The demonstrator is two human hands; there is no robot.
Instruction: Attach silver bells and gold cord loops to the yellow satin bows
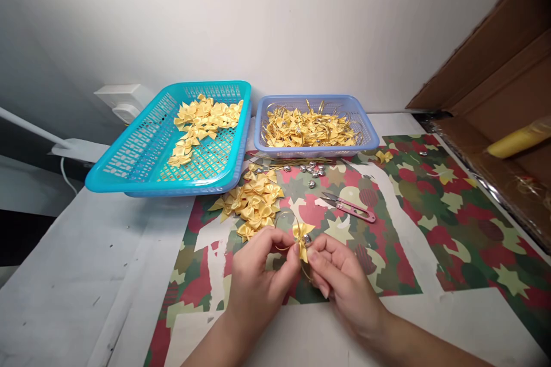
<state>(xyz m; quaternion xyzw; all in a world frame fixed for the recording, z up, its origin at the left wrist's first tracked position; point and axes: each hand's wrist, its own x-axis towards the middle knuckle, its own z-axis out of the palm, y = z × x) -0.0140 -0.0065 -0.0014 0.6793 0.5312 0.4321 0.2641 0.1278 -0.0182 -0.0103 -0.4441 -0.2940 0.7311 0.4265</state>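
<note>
Between my two hands is a yellow ribbon bow (pixel 303 231) with a silver bell (pixel 307 238) at its middle and a thin gold cord (pixel 287 214) looping out of it. My left hand (pixel 269 272) pinches the bow's left side between thumb and forefinger. From the other side, my right hand (pixel 340 275) is closed by the bell, its fingertips on the bow and cord; which strand it grips is partly hidden. A pile of yellow bows (pixel 258 200) lies just beyond my left hand. Pink thread snips (pixel 350 206) rest beyond my right hand, with loose silver bells (pixel 313 170) behind them.
A turquoise basket (pixel 161 186) partly filled with bows stands at the left. At the back, a blue basket (pixel 316 152) holds bows with cords and bells. Gold cords (pixel 297 161) lie before it. A cardboard box (pixel 486 143) stands at the right; a single bow (pixel 384 156) lies nearby.
</note>
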